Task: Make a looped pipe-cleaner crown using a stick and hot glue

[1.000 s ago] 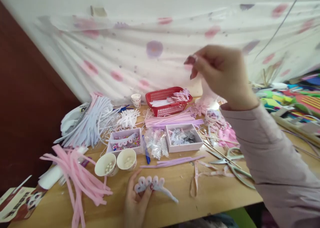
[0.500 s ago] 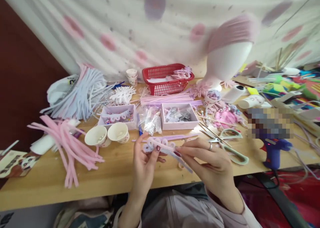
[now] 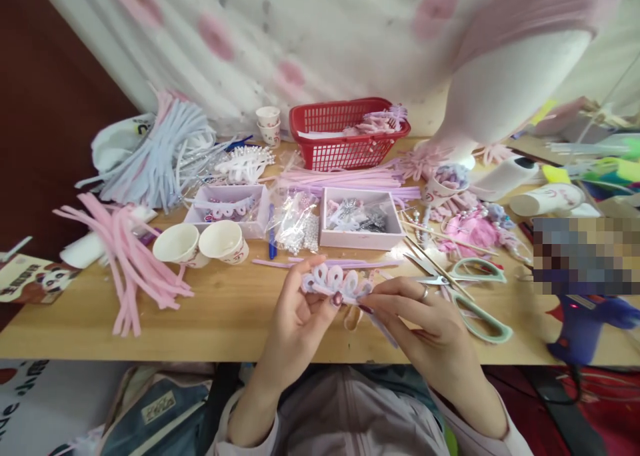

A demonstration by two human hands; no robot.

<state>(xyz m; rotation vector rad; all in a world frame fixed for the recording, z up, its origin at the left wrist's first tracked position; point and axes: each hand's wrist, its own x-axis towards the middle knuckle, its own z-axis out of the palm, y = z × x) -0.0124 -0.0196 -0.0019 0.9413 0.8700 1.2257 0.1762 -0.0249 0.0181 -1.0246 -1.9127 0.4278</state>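
Between my hands, above the table's front part, is a looped pipe cleaner strip (image 3: 344, 283) in pale lilac and pink, its row of loops facing up. My left hand (image 3: 303, 323) pinches its left part between thumb and fingers. At the other end, my right hand (image 3: 423, 323) closes its fingertips on the strip, and a loose pale tail hangs below them. Purple pipe cleaners (image 3: 350, 264) lie just behind the strip. Scissors (image 3: 460, 279) with pale green handles rest beside my right hand, a thin wooden stick across them.
Two paper cups (image 3: 224, 243) and pink pipe cleaners (image 3: 125, 256) are on the left. Boxes of beads (image 3: 363, 239), a bag of beads (image 3: 296, 226) and a red basket (image 3: 345, 156) stand behind. A purple glue gun (image 3: 575, 329) and a white mannequin head (image 3: 520, 83) are on the right.
The strip has been turned in my hands, so its loops now stand upright and show more clearly. Both hands still grip it. My view has shifted, with the table appearing higher.
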